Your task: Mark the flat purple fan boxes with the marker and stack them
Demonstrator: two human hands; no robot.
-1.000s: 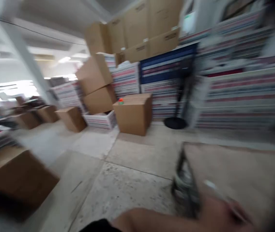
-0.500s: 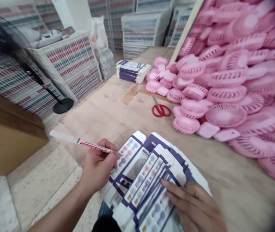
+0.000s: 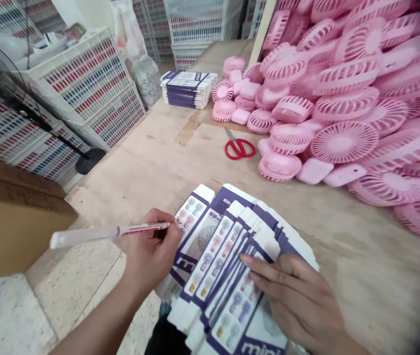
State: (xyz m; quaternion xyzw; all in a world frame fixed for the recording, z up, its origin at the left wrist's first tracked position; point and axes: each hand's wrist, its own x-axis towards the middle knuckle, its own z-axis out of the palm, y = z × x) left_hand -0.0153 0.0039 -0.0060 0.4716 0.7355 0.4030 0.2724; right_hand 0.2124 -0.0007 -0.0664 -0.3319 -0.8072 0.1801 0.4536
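Observation:
A red and white pen with a long translucent end (image 3: 84,237) is pinched in my left hand (image 3: 153,249), its tip side at the printed panel of the leftmost flat box. Fanned in front of me lies a stack of flattened purple and white boxes (image 3: 228,261), overlapping one another at the table's near edge. My right hand (image 3: 298,296) lies on the right part of this fan, fingers stretched over the boxes, thumb side lower and partly hidden.
Red-handled scissors (image 3: 239,148) lie on the wooden table (image 3: 139,162). A big heap of pink fans (image 3: 343,140) fills the right. Behind stands another stack of flat boxes (image 3: 188,89). White crates (image 3: 84,79), a black stand (image 3: 89,160) and a cardboard box (image 3: 17,222) are at left.
The view has shifted, so the table items appear higher and more to the left. The pen in my left hand has swung, its long end now lower and nearer. My right hand stays on the boxes.

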